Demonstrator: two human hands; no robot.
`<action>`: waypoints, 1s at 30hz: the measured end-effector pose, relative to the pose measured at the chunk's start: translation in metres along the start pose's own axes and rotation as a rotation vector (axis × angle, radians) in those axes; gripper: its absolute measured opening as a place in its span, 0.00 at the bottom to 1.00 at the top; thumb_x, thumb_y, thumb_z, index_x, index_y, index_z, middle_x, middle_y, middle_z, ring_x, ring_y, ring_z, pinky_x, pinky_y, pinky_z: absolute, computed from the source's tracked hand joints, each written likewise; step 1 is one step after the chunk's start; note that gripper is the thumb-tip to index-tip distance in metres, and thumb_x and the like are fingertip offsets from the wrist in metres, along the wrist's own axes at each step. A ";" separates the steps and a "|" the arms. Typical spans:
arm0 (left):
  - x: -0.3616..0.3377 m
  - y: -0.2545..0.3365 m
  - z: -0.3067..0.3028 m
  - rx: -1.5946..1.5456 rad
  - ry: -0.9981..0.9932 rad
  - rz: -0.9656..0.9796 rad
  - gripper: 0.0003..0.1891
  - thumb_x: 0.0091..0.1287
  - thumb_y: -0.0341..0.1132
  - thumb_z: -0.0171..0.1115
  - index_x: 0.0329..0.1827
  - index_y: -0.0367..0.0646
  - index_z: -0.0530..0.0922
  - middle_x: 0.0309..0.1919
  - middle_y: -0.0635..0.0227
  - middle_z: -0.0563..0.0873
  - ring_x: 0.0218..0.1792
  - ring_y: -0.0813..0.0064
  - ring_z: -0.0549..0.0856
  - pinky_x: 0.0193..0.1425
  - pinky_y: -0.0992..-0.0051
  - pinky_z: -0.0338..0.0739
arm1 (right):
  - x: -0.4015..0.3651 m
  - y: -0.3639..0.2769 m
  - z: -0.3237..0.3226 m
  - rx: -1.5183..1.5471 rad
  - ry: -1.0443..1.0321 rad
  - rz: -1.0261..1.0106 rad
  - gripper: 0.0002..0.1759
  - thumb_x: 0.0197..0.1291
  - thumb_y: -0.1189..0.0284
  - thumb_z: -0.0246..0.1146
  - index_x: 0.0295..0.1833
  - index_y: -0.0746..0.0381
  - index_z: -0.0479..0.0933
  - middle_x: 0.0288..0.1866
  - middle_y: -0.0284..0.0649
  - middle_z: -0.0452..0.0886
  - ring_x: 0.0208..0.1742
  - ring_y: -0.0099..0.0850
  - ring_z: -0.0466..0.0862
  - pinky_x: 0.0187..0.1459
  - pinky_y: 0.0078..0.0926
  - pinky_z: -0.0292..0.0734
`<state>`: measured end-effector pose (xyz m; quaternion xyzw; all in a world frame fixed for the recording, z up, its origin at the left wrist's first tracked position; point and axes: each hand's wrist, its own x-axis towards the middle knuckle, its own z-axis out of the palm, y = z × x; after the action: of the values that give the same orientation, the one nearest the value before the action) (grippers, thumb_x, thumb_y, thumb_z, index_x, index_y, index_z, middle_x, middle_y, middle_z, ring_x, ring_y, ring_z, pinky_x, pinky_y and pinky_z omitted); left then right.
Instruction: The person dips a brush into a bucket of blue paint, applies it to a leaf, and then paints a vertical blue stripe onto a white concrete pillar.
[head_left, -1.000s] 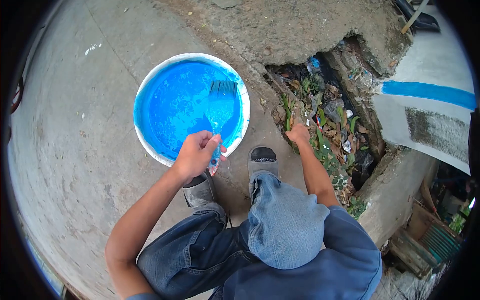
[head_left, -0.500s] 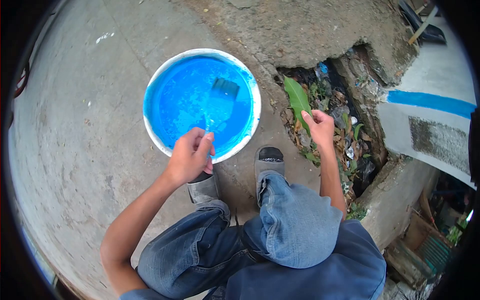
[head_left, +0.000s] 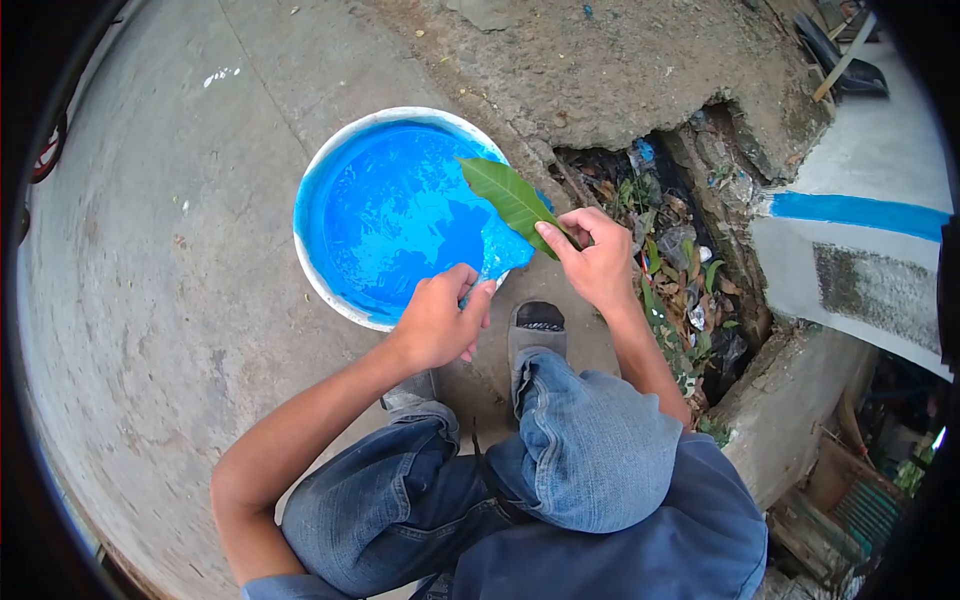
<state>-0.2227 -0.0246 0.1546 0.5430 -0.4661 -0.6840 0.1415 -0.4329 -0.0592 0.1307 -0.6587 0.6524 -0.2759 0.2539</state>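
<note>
Between my closed left fingers is the handle of a paintbrush (head_left: 507,252), its broad end coated in wet blue paint. My left hand (head_left: 447,315) is just past the near rim of a white bucket (head_left: 318,270) holding bright blue paint (head_left: 385,225). A long green leaf (head_left: 512,196) is pinched by its lower end between the thumb and fingers of my right hand (head_left: 590,258). The leaf slants over the bucket's right rim and overlaps the far part of the brush, hiding some of it.
Right of the bucket, broken concrete opens onto a gutter (head_left: 690,270) full of dry leaves and plastic litter. Farther right, a pale wall (head_left: 850,255) carries a blue painted stripe (head_left: 858,212). My sandalled feet (head_left: 538,330) stand close to the bucket.
My left hand has lifted the paintbrush out of the paint and moved it right. My right hand has brought the leaf left from above the gutter to the brush.
</note>
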 end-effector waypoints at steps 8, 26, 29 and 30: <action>0.007 0.010 0.010 0.169 -0.054 0.080 0.14 0.70 0.36 0.51 0.33 0.32 0.71 0.19 0.65 0.79 0.14 0.79 0.78 0.15 0.76 0.74 | 0.003 0.007 -0.016 -0.162 -0.018 0.002 0.15 0.49 0.61 0.70 0.28 0.62 0.80 0.24 0.40 0.78 0.24 0.39 0.79 0.27 0.34 0.70; 0.026 0.015 0.023 0.285 -0.121 0.094 0.14 0.70 0.36 0.52 0.31 0.32 0.72 0.17 0.65 0.79 0.13 0.77 0.79 0.15 0.75 0.73 | -0.010 0.028 -0.023 0.022 0.078 0.066 0.14 0.47 0.64 0.72 0.27 0.63 0.79 0.21 0.39 0.77 0.19 0.30 0.75 0.22 0.28 0.66; 0.034 -0.002 0.022 0.359 -0.086 0.202 0.14 0.70 0.36 0.52 0.31 0.31 0.72 0.17 0.64 0.79 0.13 0.77 0.79 0.15 0.75 0.73 | -0.006 0.033 -0.019 -0.279 0.060 0.021 0.17 0.49 0.59 0.70 0.27 0.63 0.79 0.24 0.42 0.78 0.23 0.42 0.79 0.26 0.37 0.70; 0.035 -0.009 0.021 0.435 -0.061 0.307 0.14 0.70 0.35 0.52 0.30 0.31 0.72 0.17 0.64 0.79 0.13 0.77 0.79 0.15 0.74 0.72 | -0.003 0.043 -0.018 -0.279 0.058 0.024 0.17 0.49 0.59 0.70 0.27 0.63 0.79 0.24 0.42 0.78 0.23 0.42 0.79 0.26 0.37 0.70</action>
<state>-0.2514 -0.0337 0.1256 0.4628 -0.6830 -0.5543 0.1098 -0.4760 -0.0565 0.1136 -0.6716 0.6992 -0.1984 0.1442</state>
